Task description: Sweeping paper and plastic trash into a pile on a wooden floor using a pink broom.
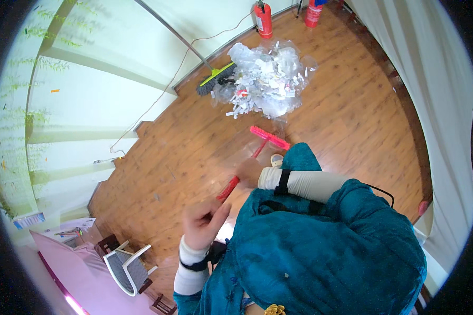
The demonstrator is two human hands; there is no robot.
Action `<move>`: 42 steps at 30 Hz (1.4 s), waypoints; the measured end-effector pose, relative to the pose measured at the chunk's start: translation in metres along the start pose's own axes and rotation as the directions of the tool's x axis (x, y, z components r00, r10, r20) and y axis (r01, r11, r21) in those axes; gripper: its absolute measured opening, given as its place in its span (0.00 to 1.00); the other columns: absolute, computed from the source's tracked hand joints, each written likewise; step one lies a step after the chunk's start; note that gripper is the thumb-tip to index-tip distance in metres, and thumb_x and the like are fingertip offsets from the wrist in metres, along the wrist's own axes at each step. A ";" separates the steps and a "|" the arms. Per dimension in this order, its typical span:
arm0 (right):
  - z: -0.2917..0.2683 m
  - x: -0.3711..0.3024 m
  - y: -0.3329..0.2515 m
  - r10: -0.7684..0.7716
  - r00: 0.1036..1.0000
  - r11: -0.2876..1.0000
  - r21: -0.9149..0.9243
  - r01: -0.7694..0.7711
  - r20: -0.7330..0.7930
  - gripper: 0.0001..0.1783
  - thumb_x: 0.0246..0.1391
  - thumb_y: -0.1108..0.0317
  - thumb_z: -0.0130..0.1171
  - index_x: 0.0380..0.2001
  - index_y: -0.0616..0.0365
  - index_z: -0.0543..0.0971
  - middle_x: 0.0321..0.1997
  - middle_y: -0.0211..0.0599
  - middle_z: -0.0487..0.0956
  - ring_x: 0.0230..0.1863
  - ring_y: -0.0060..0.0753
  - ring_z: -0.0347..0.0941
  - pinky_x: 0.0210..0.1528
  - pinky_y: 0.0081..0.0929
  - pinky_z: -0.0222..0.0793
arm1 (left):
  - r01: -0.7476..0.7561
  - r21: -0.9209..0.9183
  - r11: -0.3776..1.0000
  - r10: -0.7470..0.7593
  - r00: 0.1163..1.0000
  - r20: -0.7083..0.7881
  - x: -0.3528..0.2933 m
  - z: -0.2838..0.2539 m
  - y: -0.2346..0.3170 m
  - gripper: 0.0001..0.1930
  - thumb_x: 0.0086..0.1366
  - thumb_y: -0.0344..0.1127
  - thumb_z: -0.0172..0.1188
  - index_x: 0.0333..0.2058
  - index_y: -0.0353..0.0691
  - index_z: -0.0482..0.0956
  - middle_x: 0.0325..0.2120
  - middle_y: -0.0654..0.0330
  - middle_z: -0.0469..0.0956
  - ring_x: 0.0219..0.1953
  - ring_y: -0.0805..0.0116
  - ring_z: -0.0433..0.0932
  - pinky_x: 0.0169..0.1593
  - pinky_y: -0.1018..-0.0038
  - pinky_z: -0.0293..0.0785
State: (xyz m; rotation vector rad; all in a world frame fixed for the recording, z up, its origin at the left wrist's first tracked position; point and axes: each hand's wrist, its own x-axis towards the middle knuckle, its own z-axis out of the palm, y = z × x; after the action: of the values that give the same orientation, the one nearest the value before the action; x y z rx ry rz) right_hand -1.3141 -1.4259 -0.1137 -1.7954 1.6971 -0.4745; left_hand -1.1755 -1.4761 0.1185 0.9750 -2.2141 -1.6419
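Note:
A red-handled broom with a pink head points down at the wooden floor in front of me. My right hand grips its handle partway down. My left hand is closed around the upper end of the same red handle. Beyond the broom head lies a heap of clear plastic wrap and shredded white paper. Both forearms wear white sleeves with black wrist straps, and a teal garment covers my body below.
A second broom with a green head and grey pole leans by the wall near the heap. Two red fire extinguishers stand at the far wall. A white chair and pink table sit lower left. A white curtain hangs right.

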 end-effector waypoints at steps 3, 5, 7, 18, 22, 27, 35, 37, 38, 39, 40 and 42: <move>0.045 0.008 0.033 0.038 0.999 0.999 0.035 -0.036 -0.039 0.08 0.45 0.67 0.57 0.23 0.55 0.84 0.24 0.48 0.80 0.29 0.55 0.78 0.33 0.47 0.73 | 0.069 -0.017 0.997 -0.067 0.994 0.090 0.015 0.015 -0.029 0.14 0.62 0.24 0.60 0.18 0.33 0.71 0.18 0.62 0.73 0.23 0.76 0.68 0.27 0.77 0.62; 0.052 0.022 0.054 0.027 0.967 0.997 -0.062 -0.044 -0.253 0.08 0.49 0.67 0.54 0.26 0.56 0.82 0.26 0.47 0.80 0.31 0.54 0.78 0.35 0.47 0.74 | -0.114 -0.074 0.991 0.116 0.993 0.028 0.028 0.020 -0.041 0.16 0.61 0.24 0.62 0.17 0.36 0.68 0.15 0.68 0.66 0.20 0.78 0.61 0.24 0.77 0.55; 0.021 0.028 0.046 0.054 0.972 0.998 -0.026 -0.061 -0.228 0.08 0.50 0.67 0.54 0.28 0.56 0.81 0.28 0.46 0.80 0.33 0.53 0.79 0.37 0.46 0.74 | -0.062 -0.118 0.991 0.060 0.998 -0.020 0.028 0.020 -0.052 0.17 0.61 0.24 0.62 0.17 0.36 0.66 0.14 0.68 0.64 0.19 0.78 0.59 0.23 0.77 0.54; -0.051 0.046 -0.012 -0.081 0.872 0.997 -0.053 0.063 -0.483 0.10 0.45 0.62 0.63 0.28 0.52 0.74 0.27 0.38 0.76 0.32 0.47 0.77 0.34 0.43 0.72 | -0.459 0.046 0.887 0.461 0.880 -0.117 0.002 -0.020 0.012 0.11 0.56 0.18 0.59 0.17 0.34 0.70 0.14 0.60 0.71 0.18 0.68 0.70 0.24 0.74 0.62; -0.045 0.067 -0.027 -0.073 0.886 0.993 0.051 0.108 -0.459 0.10 0.45 0.63 0.63 0.29 0.52 0.75 0.27 0.40 0.76 0.32 0.46 0.76 0.33 0.44 0.71 | -0.381 0.055 0.923 0.385 0.909 -0.160 0.000 -0.033 0.017 0.13 0.58 0.23 0.57 0.16 0.36 0.69 0.14 0.58 0.73 0.20 0.65 0.73 0.29 0.71 0.71; -0.004 0.104 -0.007 -0.070 0.867 0.968 0.178 0.179 -0.493 0.07 0.47 0.63 0.60 0.28 0.53 0.76 0.29 0.41 0.76 0.34 0.49 0.76 0.34 0.44 0.71 | -0.329 0.304 0.894 0.369 0.926 -0.083 0.029 -0.021 -0.004 0.11 0.58 0.22 0.61 0.18 0.35 0.72 0.12 0.63 0.68 0.15 0.72 0.66 0.20 0.74 0.57; 0.048 0.136 0.072 0.025 0.874 0.944 0.300 0.140 -0.485 0.05 0.44 0.66 0.60 0.25 0.54 0.76 0.31 0.45 0.76 0.34 0.53 0.75 0.36 0.45 0.71 | -0.098 0.207 0.973 0.114 0.991 -0.066 0.069 0.014 -0.074 0.12 0.58 0.25 0.64 0.18 0.34 0.74 0.14 0.66 0.67 0.18 0.80 0.63 0.22 0.79 0.56; 0.018 0.122 0.058 -0.002 0.829 0.985 0.140 0.097 -0.559 0.05 0.44 0.67 0.61 0.24 0.54 0.76 0.32 0.45 0.76 0.34 0.52 0.75 0.36 0.44 0.71 | -0.105 0.222 0.969 0.137 0.982 -0.132 0.058 -0.004 -0.062 0.12 0.58 0.24 0.63 0.18 0.33 0.73 0.14 0.65 0.69 0.18 0.78 0.65 0.23 0.79 0.60; 0.003 0.114 0.048 -0.009 0.810 0.993 0.090 0.076 -0.586 0.07 0.45 0.66 0.61 0.26 0.54 0.75 0.31 0.43 0.75 0.34 0.49 0.75 0.36 0.44 0.71 | -0.166 0.185 0.969 0.194 0.971 -0.141 0.052 -0.012 -0.053 0.11 0.58 0.22 0.62 0.18 0.32 0.73 0.14 0.64 0.70 0.18 0.76 0.67 0.25 0.78 0.64; -0.011 0.107 0.036 -0.024 0.793 0.997 0.042 0.062 -0.608 0.08 0.46 0.65 0.61 0.27 0.55 0.74 0.31 0.41 0.75 0.35 0.46 0.75 0.35 0.43 0.70 | -0.222 0.150 0.964 0.245 0.956 -0.161 0.042 -0.020 -0.042 0.11 0.58 0.21 0.61 0.18 0.32 0.73 0.14 0.63 0.71 0.19 0.74 0.68 0.26 0.77 0.67; -0.025 0.099 0.025 -0.020 0.793 0.998 0.039 0.055 -0.608 0.08 0.46 0.65 0.61 0.27 0.55 0.74 0.31 0.41 0.75 0.35 0.46 0.75 0.35 0.43 0.70 | -0.267 0.158 0.951 0.291 0.943 -0.163 0.037 -0.024 -0.026 0.11 0.58 0.20 0.60 0.18 0.33 0.72 0.14 0.62 0.71 0.19 0.72 0.69 0.28 0.74 0.69; -0.051 0.083 0.005 -0.049 0.864 0.999 -0.037 0.036 -0.501 0.09 0.45 0.63 0.62 0.28 0.54 0.74 0.30 0.42 0.75 0.34 0.47 0.75 0.35 0.44 0.72 | -0.335 0.097 0.937 0.348 0.922 -0.172 0.024 -0.032 -0.005 0.12 0.57 0.18 0.58 0.17 0.34 0.70 0.14 0.60 0.71 0.19 0.68 0.71 0.28 0.70 0.70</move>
State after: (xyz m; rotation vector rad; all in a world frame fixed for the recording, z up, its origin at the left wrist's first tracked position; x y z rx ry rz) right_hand -1.3414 -1.5169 -0.0916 -1.8346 2.0101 -1.0185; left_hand -1.1753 -1.5164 0.1202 0.6743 -2.1727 -1.2770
